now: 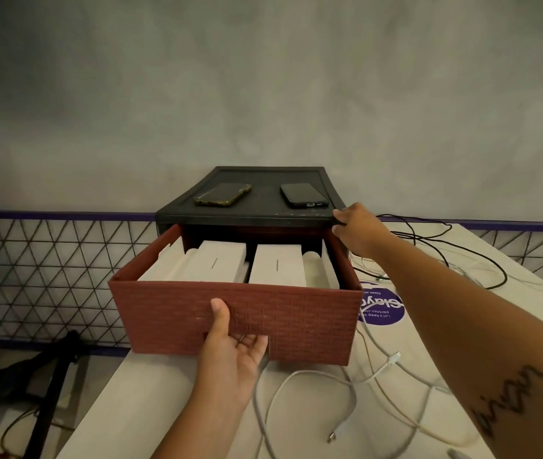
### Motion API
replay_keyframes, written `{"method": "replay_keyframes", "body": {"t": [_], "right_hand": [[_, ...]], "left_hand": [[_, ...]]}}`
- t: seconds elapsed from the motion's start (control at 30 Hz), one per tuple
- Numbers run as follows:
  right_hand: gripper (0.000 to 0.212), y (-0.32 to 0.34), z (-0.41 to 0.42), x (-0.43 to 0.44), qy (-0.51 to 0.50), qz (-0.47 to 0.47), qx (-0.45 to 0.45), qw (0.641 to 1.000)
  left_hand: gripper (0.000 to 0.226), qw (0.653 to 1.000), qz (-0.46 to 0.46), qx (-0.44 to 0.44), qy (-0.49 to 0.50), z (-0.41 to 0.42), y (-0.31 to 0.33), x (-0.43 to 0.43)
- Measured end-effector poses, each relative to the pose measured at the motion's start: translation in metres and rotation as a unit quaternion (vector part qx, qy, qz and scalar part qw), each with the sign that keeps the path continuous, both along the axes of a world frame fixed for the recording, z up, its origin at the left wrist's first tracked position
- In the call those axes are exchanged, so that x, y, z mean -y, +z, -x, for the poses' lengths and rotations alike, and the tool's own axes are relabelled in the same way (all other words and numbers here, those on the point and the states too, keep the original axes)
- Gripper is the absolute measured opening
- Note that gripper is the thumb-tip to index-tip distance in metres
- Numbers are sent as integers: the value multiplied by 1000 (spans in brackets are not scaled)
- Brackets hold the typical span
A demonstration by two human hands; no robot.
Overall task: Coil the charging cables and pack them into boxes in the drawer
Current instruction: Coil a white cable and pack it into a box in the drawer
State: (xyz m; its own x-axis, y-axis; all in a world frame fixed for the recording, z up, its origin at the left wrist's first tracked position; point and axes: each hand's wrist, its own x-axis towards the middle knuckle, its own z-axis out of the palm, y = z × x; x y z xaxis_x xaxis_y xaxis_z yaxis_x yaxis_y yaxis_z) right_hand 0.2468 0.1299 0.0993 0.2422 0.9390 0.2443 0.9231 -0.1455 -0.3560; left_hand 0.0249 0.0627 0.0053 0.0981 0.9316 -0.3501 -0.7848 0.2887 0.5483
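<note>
A red-brown woven-pattern drawer [296, 319] stands pulled out of a black cabinet [257, 217] on the white table. Inside lie two white boxes, one on the left [217, 265] and one on the right [278, 270], with more white pieces at the sides. My left hand [230, 346] grips the cut-out at the drawer's front, thumb on the face and fingers underneath. My right hand [358, 231] holds the cabinet's front right corner. White charging cables [346, 382] lie loose on the table in front and to the right. Black cables [462, 256] lie tangled further back.
Two dark phones, one to the left [223, 194] and one to the right [303, 195], lie on the cabinet top. A round purple sticker [383, 308] is on the table beside the drawer. A wire-mesh fence [48, 276] runs behind the table's left edge. A grey wall rises behind.
</note>
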Motion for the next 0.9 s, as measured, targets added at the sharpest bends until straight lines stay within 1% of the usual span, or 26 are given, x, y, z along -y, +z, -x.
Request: {"method": "replay_keyframes", "body": {"t": [0.2, 0.3, 0.4, 0.47, 0.53, 0.6, 0.63, 0.7, 0.77, 0.8, 0.83, 0.9], "right_hand": [[45, 0, 3, 2, -4, 23, -8, 1000], [52, -5, 1, 4, -3, 25, 0, 1000], [59, -11, -1, 7, 2, 27, -10, 1000], [61, -11, -2, 9, 7, 30, -8, 999], [61, -11, -1, 13, 16, 38, 2, 999], [55, -14, 3, 22, 33, 52, 2, 998], [53, -15, 5, 28, 44, 60, -13, 997], [49, -20, 11, 46, 59, 64, -79, 993], [48, -24, 15, 69, 67, 50, -147, 986], [48, -26, 17, 81, 73, 38, -179, 980], [48, -29, 18, 93, 84, 24, -214, 973], [46, -34, 19, 112, 109, 1, -289, 951]], "left_hand": [[49, 1000, 12, -15, 9, 19, -2, 34], [48, 1000, 4, -6, 0, 25, -2, 44], [44, 1000, 7, -20, -2, 27, 0, 49], [43, 998, 19, -54, 1, 28, 0, 50], [43, 991, 26, -133, -9, 30, -2, 51], [39, 973, 17, -227, -46, 31, -4, 54], [37, 959, 7, -272, -78, 33, -4, 56], [30, 918, -30, -363, -159, 33, 3, 61], [27, 869, -89, -432, -225, 34, 18, 65], [25, 850, -127, -452, -238, 35, 30, 66], [23, 840, -167, -458, -238, 35, 43, 65], [19, 830, -236, -464, -199, 35, 70, 58]]}}
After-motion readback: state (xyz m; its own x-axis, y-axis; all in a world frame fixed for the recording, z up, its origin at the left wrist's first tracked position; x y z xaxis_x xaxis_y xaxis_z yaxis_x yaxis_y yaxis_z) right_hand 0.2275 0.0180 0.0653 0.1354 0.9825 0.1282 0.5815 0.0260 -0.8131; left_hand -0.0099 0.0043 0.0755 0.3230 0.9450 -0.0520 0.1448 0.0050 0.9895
